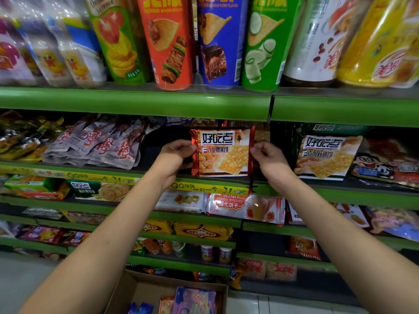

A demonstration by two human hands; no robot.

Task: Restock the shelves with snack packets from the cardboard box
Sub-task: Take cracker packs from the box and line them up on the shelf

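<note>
Green metal shelves fill the view in a shop aisle, tiered one under another, with a pale tiled floor below. The top tier carries tall glossy tubes of crisps standing side by side; lower tiers hold flat, shiny foil and plastic packets lying in overlapping rows. An open brown cardboard box sits on the floor at the shelf's foot, with a few bright packets inside. Both bare forearms reach up to the second tier. The left hand and right hand each pinch a side edge of a red-trimmed rectangular biscuit packet, held upright at the shelf's front edge.
</note>
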